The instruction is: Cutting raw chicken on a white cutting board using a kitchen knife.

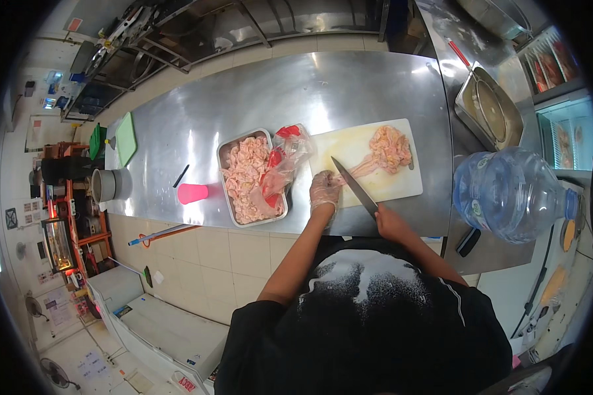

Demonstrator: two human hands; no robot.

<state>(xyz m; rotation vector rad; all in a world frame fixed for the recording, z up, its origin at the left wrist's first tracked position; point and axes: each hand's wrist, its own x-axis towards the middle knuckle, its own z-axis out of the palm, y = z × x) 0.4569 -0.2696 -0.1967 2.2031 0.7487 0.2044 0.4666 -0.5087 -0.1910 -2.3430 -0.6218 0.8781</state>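
My left hand [324, 190], in a clear plastic glove, grips one end of a long strip of raw pinkish meat or skin [360, 169] on a white cutting board [346, 140]. The strip runs right to a heaped pile of the same raw meat [390, 147]. Bare, my right hand [391, 224] is closed around the handle of a large kitchen knife [354, 183]. Its blade slants up and left across the strip, close to my gloved fingers. Whether the edge touches the strip I cannot tell.
Left of the board stands a metal tray [222, 173] of raw pieces, with a red-and-clear plastic bag [289, 158] over its side. Farther left are a pink cup [192, 193], a black pen-like object [181, 176] and a metal pot [104, 185]. A large water bottle [509, 195] lies at right.
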